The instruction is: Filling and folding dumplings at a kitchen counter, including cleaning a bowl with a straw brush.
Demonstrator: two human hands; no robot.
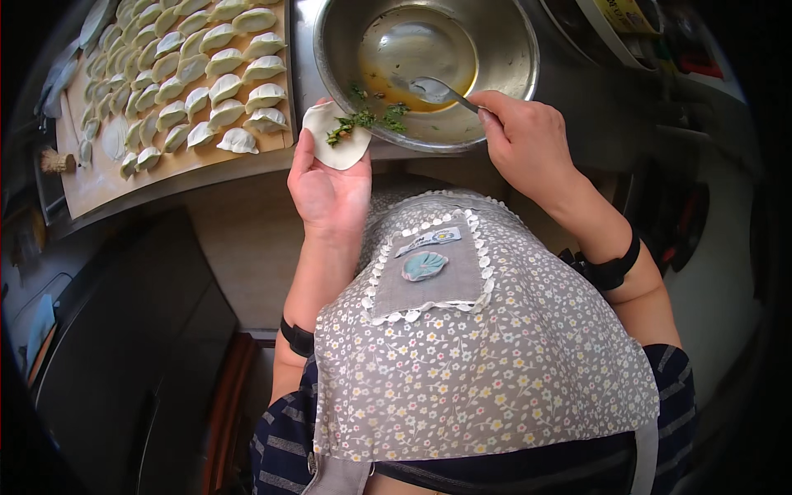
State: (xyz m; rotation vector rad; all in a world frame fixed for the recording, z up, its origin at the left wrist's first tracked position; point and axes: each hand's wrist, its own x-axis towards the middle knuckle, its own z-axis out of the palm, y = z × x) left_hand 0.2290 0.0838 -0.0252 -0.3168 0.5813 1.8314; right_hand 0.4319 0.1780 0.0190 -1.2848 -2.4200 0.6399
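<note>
A round dumpling wrapper [334,145] lies across the palm and fingers of my left hand [331,192], beside the bowl's near left rim. Chopped green filling [340,131] sits on the wrapper. More chopped greens [393,117] cling to the inner wall of a large stainless steel bowl [495,127]. Brownish liquid [383,90] pools in its bottom. My right hand [526,142] grips the handle of a metal spoon [461,99] over the bowl's right side. The spoon's head is inside the bowl, near the liquid; whether it touches the bottom I cannot tell.
To the left, a wooden board [93,185] carries rows of folded dumplings [226,114] and a flat wrapper [114,139]. A straw-coloured bristle brush [57,161] rests at its left edge. The metal counter's front edge [241,164] runs before me. A dark cabinet [136,328] stands lower left.
</note>
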